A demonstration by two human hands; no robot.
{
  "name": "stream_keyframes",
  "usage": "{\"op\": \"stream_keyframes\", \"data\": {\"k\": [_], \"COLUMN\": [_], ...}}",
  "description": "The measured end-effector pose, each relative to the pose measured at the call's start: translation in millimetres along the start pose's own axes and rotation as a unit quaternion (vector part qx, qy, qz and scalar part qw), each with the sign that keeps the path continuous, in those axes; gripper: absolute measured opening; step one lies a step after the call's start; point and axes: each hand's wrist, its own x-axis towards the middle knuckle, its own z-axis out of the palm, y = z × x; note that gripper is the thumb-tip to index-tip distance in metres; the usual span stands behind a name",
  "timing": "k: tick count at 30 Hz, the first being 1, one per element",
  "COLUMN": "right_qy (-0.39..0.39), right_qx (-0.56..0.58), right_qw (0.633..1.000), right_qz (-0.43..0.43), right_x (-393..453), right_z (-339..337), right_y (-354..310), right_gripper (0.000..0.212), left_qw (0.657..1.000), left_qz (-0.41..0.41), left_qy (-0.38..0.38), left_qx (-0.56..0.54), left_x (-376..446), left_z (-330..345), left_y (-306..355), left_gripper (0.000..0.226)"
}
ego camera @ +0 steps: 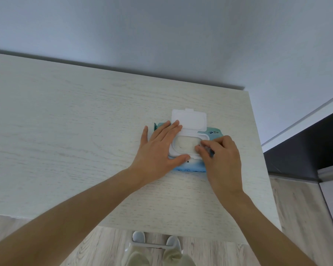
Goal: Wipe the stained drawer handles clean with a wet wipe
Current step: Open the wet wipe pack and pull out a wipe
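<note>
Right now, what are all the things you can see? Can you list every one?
Wipes pack: one, blue and white, on the cabinet top, near its right side.
Lid: one, white, flipped open toward the wall.
Cabinet top: one, pale wood grain, against the wall.
Handle: one, pale bar, on the cabinet front below the edge.
Wall: pale grey-blue, behind.
Floor: light wood, below and right.
Slippers: two, white, on the floor.
Left hand: flat on the pack.
Right hand: fingers curled at the pack's opening; whether it holds a wipe is unclear.
</note>
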Motion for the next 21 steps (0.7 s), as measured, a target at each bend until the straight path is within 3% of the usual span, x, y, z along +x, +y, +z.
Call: {"op": "stream_keyframes", "data": {"k": [5,15,21], "right_qy": [0.013,-0.019,-0.053], "right_qx": [-0.092,-0.019,-0.039], "right_qw": [0.996,0.995,0.991], "right_qz": [0.007,0.097,0.118], "right_x": [-7.2,1.1,7.0], "right_z": [5.1,5.5,2.7], "right_y": [-10.2,-12.9,-15.4], "right_gripper": [0.018,0.016,0.016], "left_qw": [1.000,1.000,1.000], "left_qz": [0.002,0.004,0.002], "left_qy": [0.005,0.011,0.009], "left_qx": [-0.005,-0.008,-0.006], "left_x": [0.0,-0.6,-1.6], "left_z": [0.7,-0.1,-1.5], "left_y": [-0.2,1.5,3.4], "left_gripper": [0.082,0.081,0.080]}}
